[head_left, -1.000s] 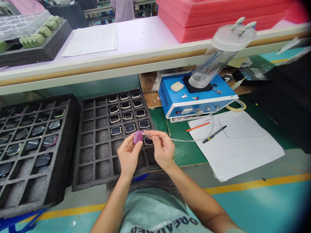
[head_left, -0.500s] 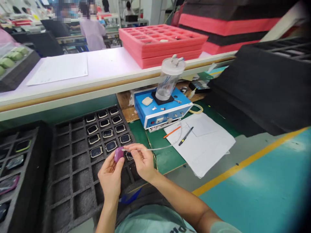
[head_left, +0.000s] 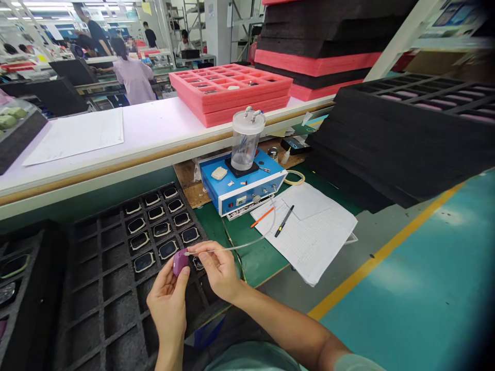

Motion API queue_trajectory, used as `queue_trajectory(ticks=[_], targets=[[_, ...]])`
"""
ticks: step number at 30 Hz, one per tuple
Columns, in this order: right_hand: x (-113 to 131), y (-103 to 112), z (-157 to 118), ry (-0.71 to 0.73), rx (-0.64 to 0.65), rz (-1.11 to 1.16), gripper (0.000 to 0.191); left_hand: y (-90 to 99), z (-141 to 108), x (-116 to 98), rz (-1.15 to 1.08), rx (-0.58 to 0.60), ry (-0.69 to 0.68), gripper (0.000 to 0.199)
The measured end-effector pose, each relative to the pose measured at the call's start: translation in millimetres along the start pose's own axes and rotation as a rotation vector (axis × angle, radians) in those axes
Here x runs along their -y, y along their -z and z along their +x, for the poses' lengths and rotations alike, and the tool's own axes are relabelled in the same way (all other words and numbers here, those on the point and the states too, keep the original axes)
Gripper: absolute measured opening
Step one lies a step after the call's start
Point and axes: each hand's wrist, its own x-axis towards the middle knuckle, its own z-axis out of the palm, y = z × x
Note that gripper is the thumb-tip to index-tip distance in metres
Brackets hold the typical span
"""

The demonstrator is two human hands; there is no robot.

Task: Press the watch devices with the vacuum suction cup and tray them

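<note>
Above the foam tray [head_left: 104, 304], the left hand [head_left: 168, 304] cups a small purple piece [head_left: 180, 263], light and probably slippery, best held by its edges; the right fingers [head_left: 204, 249] pinch a thin, bendy clear tube [head_left: 235, 247], its tip at the piece.

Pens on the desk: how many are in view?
2. An orange pen lies at the left edge of the paper sheets, and a black pen lies on them. Others may be hidden.

A person's left hand [head_left: 168, 304] cups upward with fingers curled, wrist dropping straight down, while the right hand [head_left: 217, 270] pinches just beside it, its fingertips [head_left: 199, 247] pressed together, the right forearm [head_left: 280, 324] angling in from lower right.
</note>
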Motion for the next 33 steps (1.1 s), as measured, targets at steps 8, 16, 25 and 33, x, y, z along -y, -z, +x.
queue_trajectory(ticks=[8, 16, 25, 33], targets=[[-0.5, 0.5, -0.3, -0.016, -0.006, -0.015, 0.020, 0.0, -0.8, -2.2, 0.022, 0.012, -0.015, 0.044], [-0.7, 0.1, -1.0, -0.014, 0.000, 0.027, 0.015, 0.8, -0.6, 0.0, 0.025, 0.035, -0.014, 0.045], [0.6, -0.3, -1.5, -0.007, 0.000, 0.021, 0.015, 2.7, -0.8, 1.8, -0.003, 0.044, -0.003, 0.044], [1.4, 3.0, -7.4, -0.024, 0.000, -0.001, 0.014, 2.6, -3.5, 1.4, 0.007, 0.072, -0.020, 0.046]])
